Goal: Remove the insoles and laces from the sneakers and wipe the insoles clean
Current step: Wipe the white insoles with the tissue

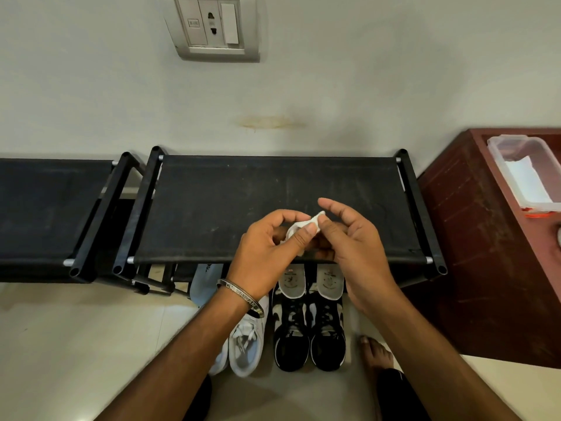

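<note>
At the far left a second black shoe rack stands against the wall, just beside the main black shoe rack in front of you; on the floor by that rack's front edge sits a pair of white sneakers with their laces still threaded, partly hidden by your left forearm; a pale blue insole leans just behind them under the rack; your left hand, with a metal bangle on the wrist, is held above the rack's fabric top, its fingers curled and its thumb pressing down on a small crumpled white wipe; your right hand meets it from the other side, pinching the same wipe between thumb and bent fingers while the index finger stays lifted; below your hands a pair of black and white sneakers stands side by side on the floor, laced, toes toward you; two white insoles with printed logos rest at the heels of those sneakers, leaning back under the rack; your bare foot is just right of that pair; at the far right a reddish-brown cabinet carries a clear plastic container holding white wipes.
</note>
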### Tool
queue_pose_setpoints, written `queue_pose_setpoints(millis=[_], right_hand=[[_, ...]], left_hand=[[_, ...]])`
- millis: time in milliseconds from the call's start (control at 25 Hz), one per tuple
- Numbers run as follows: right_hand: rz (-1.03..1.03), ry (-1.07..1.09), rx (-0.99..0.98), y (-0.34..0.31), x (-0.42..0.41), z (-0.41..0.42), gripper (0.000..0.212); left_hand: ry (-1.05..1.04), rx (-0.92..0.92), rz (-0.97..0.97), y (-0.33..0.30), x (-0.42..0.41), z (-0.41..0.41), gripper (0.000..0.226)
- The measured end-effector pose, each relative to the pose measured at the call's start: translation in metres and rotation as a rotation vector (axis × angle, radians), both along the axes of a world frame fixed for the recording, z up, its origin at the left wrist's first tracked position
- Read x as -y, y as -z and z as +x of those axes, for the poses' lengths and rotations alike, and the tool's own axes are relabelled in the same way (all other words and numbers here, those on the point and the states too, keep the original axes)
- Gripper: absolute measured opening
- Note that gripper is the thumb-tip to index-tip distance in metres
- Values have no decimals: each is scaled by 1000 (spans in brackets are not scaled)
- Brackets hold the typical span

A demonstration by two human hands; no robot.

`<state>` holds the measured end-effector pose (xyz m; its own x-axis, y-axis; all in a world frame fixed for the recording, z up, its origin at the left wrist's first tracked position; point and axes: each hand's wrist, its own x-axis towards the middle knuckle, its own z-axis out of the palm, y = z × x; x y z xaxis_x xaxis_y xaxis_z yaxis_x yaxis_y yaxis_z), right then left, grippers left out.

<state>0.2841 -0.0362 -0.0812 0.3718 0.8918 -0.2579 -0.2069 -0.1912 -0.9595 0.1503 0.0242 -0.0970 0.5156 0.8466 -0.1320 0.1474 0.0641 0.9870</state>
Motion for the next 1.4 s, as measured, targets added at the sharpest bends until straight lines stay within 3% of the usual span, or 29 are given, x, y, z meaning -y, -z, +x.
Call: queue_pose_setpoints(millis=[120, 240, 480, 960, 1160, 1280, 1400], right_hand=[[31, -50, 165, 3, 1, -1, 36], [53, -97, 261, 6, 1, -2, 38], [12, -32, 295, 5, 0, 4, 30], [-87, -27, 39, 4, 1, 0, 22], [-67, -92, 97, 7, 1, -5, 35], [-59, -29, 24, 7, 1, 2, 31], [-49, 3, 23, 7, 0, 4, 29]], left_hand=[[-32, 7, -44, -1, 0, 0, 29], [-108, -36, -28, 1, -5, -1, 8], [-284, 48, -121, 1, -11, -2, 10], [-291, 83, -147, -2, -8, 0, 2], [-313, 77, -160, -5, -7, 3, 8], [-239, 82, -197, -6, -7, 0, 15], [-154, -18, -117, -4, -3, 2, 11]])
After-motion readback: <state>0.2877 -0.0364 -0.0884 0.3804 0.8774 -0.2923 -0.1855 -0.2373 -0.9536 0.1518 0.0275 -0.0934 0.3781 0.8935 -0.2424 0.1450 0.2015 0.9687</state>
